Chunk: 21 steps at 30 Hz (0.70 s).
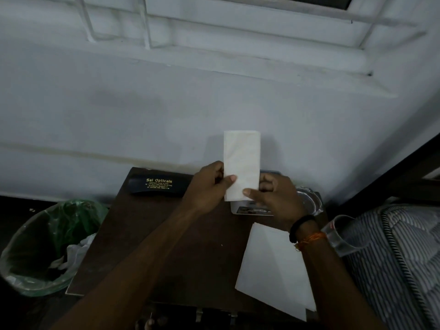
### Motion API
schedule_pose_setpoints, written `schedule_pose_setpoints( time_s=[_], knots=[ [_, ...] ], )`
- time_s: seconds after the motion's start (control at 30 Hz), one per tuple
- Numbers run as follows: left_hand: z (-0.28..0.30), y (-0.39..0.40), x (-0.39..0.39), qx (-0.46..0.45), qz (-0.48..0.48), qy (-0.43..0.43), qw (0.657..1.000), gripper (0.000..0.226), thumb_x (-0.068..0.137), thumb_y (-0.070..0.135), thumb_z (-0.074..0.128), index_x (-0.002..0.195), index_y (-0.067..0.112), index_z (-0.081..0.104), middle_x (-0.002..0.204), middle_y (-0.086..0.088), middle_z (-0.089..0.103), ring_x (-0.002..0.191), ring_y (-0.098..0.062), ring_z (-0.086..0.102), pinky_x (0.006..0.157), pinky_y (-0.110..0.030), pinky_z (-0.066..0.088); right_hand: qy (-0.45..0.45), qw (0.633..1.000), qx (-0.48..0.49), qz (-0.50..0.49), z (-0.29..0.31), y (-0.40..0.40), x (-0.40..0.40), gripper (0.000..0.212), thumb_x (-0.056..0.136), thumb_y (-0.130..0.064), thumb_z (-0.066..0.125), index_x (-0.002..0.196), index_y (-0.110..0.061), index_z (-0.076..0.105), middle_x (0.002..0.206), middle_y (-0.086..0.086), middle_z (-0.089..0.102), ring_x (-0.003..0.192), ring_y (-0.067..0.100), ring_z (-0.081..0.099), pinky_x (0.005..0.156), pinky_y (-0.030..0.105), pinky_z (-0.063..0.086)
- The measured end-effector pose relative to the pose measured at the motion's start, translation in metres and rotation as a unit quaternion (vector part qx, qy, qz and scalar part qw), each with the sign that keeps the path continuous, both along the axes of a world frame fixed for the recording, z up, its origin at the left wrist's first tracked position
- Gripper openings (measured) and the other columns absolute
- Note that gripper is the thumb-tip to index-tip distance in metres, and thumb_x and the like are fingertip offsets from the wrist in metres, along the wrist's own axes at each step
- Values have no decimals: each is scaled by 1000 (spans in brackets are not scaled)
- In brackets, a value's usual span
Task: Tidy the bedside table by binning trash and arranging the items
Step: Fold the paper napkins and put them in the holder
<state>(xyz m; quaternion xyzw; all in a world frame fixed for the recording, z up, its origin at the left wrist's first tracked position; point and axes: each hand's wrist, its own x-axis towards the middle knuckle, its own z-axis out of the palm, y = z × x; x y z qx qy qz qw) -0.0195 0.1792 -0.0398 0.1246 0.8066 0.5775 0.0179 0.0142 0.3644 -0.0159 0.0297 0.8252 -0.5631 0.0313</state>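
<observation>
A folded white tissue [241,160] stands upright above the back of the dark wooden bedside table [152,239]. My left hand [209,186] pinches its lower left edge, thumb on the front. My right hand [276,196] pinches its lower right corner. A black spectacle case [157,184] with gold lettering lies at the table's back left. A sheet of white paper [271,270] lies flat on the right part of the table. Under my right hand sits a small white box [247,209], partly hidden.
A bin with a green liner [47,244] holding crumpled trash stands on the floor left of the table. A clear glass object [309,201] sits at the table's back right corner, a clear plastic jug [342,234] beside it. A striped mattress [400,258] lies to the right.
</observation>
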Motion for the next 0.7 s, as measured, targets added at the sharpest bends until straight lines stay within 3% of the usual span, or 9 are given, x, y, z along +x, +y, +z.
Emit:
schedule_pose_setpoints(
  time_s=[0.13, 0.23, 0.3, 0.47, 0.6, 0.7],
  knots=[
    [15, 28, -32, -48, -29, 17, 998, 31, 91, 19, 65, 121, 9, 61, 118, -6, 69, 103, -19, 65, 88, -41, 57, 53, 994, 84, -50, -2, 25, -29, 25, 78, -16, 80, 101, -9, 71, 94, 3, 75, 82, 10, 71, 70, 22, 59],
    [16, 44, -54, -77, -32, 24, 996, 29, 90, 20, 66, 116, 8, 63, 114, -8, 70, 102, -22, 66, 89, -44, 56, 48, 992, 89, -74, -10, 43, -48, 19, 83, -21, 75, 101, -17, 71, 99, 2, 76, 89, 17, 72, 82, 42, 60],
    [13, 52, -66, -97, -29, 31, 994, 26, 89, 21, 67, 111, 8, 64, 106, -9, 71, 96, -24, 67, 84, -46, 57, 58, 987, 112, -94, -17, 52, -57, 15, 83, -24, 74, 97, -20, 72, 95, -1, 76, 88, 17, 71, 83, 46, 59],
    [5, 67, -79, -128, -29, 29, 991, 26, 86, 16, 70, 110, 8, 65, 96, -11, 72, 85, -27, 69, 79, -43, 58, 81, 969, 181, -146, -29, 52, -64, 16, 82, -24, 75, 93, -12, 73, 92, 7, 76, 87, 23, 69, 83, 38, 56],
    [5, 69, -83, -138, -40, 36, 989, 47, 70, 10, 80, 114, 7, 64, 106, -12, 71, 93, -24, 66, 79, -37, 57, 99, 965, 159, -183, -35, 47, -66, 20, 81, -26, 77, 89, -9, 72, 86, 6, 76, 82, 22, 69, 78, 36, 56],
    [5, 70, -84, -160, -34, 49, 985, 54, 60, 15, 77, 110, 5, 62, 103, -13, 70, 90, -26, 65, 71, -36, 57, 102, 965, 165, -175, -35, 44, -67, 22, 80, -27, 77, 84, -7, 70, 82, 5, 74, 77, 19, 67, 70, 27, 51]
  ],
)
